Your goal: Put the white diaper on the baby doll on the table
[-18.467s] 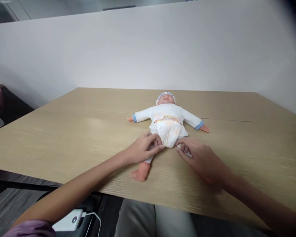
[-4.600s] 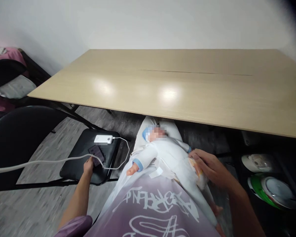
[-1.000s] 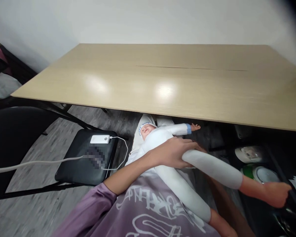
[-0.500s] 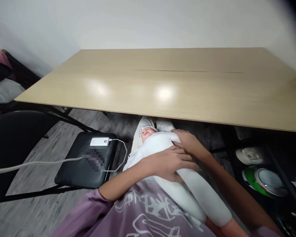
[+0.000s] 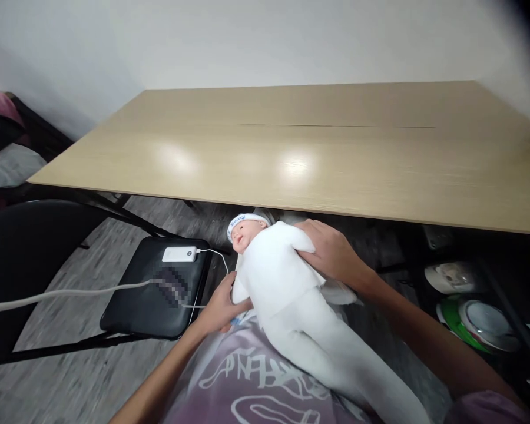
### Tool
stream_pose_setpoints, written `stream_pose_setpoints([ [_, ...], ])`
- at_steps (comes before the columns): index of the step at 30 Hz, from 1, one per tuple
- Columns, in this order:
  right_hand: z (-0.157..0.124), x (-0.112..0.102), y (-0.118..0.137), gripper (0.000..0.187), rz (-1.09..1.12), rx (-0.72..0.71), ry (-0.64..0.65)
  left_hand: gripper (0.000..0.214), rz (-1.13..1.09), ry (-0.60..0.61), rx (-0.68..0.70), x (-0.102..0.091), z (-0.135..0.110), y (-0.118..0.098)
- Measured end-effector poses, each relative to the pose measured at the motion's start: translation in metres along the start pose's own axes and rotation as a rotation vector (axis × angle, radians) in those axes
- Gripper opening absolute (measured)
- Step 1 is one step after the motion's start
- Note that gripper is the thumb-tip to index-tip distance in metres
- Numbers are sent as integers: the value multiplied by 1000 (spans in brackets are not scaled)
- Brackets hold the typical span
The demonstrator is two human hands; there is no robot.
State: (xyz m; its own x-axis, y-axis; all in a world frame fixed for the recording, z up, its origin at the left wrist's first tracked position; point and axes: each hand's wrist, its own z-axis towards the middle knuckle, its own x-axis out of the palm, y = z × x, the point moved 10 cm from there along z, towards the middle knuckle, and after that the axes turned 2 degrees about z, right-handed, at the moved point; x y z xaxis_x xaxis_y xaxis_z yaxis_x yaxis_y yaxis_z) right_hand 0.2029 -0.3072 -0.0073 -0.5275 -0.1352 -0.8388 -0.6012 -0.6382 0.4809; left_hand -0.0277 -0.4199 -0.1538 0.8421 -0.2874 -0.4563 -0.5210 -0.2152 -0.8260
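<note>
Under the wooden table (image 5: 291,159) I see, from the left, a power bank (image 5: 179,254) on a black chair (image 5: 150,300), then the left hand (image 5: 223,306) clasping the doll (image 5: 282,277) lying across the lap, and the right hand (image 5: 331,250) gripping its other side.

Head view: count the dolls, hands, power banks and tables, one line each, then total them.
doll: 1
hands: 2, the left hand and the right hand, both gripping the doll
power bank: 1
table: 1
Total: 5
</note>
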Motion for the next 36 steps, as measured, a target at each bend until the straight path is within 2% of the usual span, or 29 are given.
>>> stream_pose_setpoints([
  [2, -4, -15, 8, 30, -1, 27, -7, 55, 76, -60, 56, -7, -2, -22],
  [4, -14, -36, 12, 32, -33, 82, -41, 48, 122, -132, 87, -16, -3, -45],
  [8, -39, -85, 4, 38, -150, 204, -168, 34, 209, -233, 184, -40, 6, -102],
  [10, -47, -102, -9, 39, -211, 258, -215, 36, 289, -239, 233, -51, 20, -132],
  [13, -48, -114, -38, 34, -289, 358, -221, 43, 434, -236, 280, -65, 48, -171],
  [18, -41, -123, -89, 32, -364, 458, -237, 45, 522, -203, 392, -75, 107, -216],
  [21, -36, -127, -114, 33, -404, 437, -285, 47, 574, -207, 434, -81, 146, -229],
  [25, -27, -126, -152, 27, -413, 430, -304, 46, 617, -197, 459, -93, 193, -231],
  [29, -13, -129, -191, 37, -374, 464, -346, 41, 702, -298, 472, -115, 228, -229],
  [32, 12, -124, -217, 43, -321, 426, -284, 48, 804, -379, 490, -130, 255, -226],
  [36, 57, -119, -249, 42, -269, 387, -214, 60, 902, -432, 544, -147, 301, -223],
])
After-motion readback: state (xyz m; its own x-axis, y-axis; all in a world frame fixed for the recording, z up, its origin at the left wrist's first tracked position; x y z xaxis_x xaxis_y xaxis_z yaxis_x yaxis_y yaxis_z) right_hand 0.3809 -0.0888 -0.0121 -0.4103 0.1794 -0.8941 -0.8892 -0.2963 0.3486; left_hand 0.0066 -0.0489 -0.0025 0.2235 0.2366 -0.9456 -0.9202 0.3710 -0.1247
